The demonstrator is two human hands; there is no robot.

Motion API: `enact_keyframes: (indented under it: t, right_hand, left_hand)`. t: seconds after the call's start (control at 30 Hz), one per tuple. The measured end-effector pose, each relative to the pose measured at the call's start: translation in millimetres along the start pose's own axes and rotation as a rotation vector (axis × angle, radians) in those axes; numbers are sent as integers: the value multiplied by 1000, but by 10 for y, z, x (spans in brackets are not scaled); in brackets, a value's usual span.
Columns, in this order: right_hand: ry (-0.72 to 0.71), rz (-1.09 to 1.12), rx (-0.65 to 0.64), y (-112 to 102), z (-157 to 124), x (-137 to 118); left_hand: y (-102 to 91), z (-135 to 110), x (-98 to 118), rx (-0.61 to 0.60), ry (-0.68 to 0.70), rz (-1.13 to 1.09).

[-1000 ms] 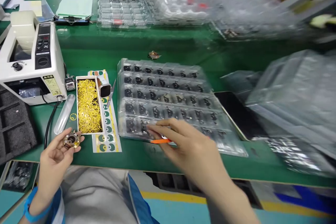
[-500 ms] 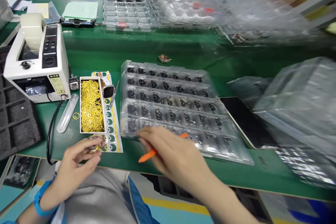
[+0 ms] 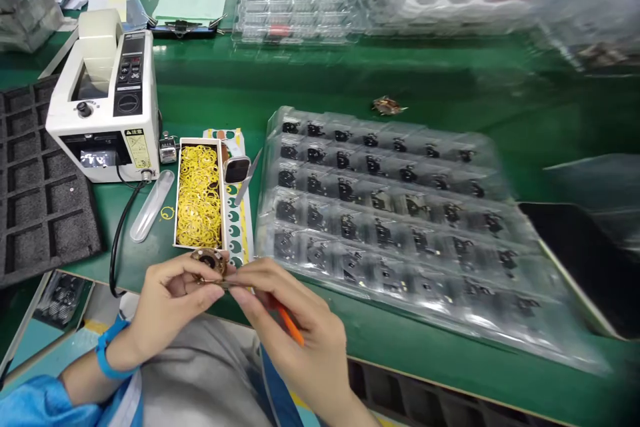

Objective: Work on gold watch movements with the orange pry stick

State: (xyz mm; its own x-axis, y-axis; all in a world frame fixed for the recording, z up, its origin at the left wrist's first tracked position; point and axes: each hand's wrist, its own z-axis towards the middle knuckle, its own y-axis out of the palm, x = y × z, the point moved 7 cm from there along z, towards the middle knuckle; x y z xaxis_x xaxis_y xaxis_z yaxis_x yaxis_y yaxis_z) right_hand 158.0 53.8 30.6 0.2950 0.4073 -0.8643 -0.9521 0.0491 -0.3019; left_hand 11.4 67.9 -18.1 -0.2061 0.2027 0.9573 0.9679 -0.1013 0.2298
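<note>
A person's two bare hands meet at the near edge of a green bench [image 3: 250,87], left of centre. The left hand [image 3: 173,297] pinches a small round metallic part [image 3: 210,260] between thumb and fingers, just nearer than a white box [image 3: 223,200] of yellow rings [image 3: 200,197]. The right hand [image 3: 295,330] curls round an orange stick [image 3: 290,321], thumb and forefinger pressed together at the part's right side; what their tips pinch is too small to tell. The part looks easy to drop: it sits at the fingertips, close to the bench edge, so a slip could send it to the floor. Pressing too hard from the right might bend fine pieces. A careless swing rightward could knock the clear tray [image 3: 435,313] of dark components just beside.
</note>
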Motion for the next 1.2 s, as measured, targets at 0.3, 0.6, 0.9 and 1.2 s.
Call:
enact_keyframes:
  t: [0.3, 0.6, 0.9, 1.2]
  right_hand:
    - [202, 11, 28, -49, 74, 159]
    - [312, 54, -172, 62, 197, 255]
    - [326, -24, -209, 85, 231, 249]
    - [244, -40, -206, 99, 243, 234]
  left_hand:
    - [77, -71, -9, -173, -70, -166]
    - [18, -138, -101, -204, -105, 62]
    - [1, -138, -117, -218, -8, 138]
    - [2, -133, -110, -186, -42, 98]
